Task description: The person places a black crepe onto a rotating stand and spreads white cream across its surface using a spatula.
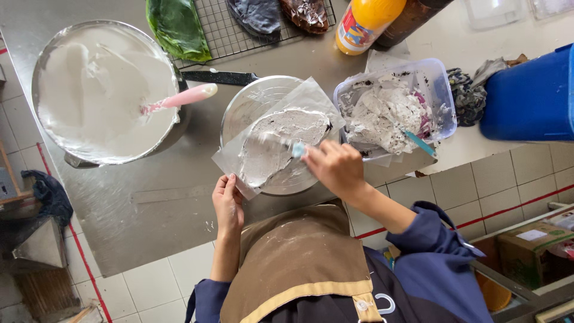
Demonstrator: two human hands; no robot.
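My right hand grips a small spatula with a light blue handle, its blade lying on the grey-white cream that covers a cake. The cake rests on a clear plastic sheet over a round metal turntable. My left hand holds the near-left corner of that sheet at the steel counter's front edge. I wear a brown apron and blue sleeves.
A large metal bowl of white cream with a pink spatula stands at the left. A clear tub of speckled cream with a teal tool sits right. Behind are a black knife, a wire rack, bottles and a blue container.
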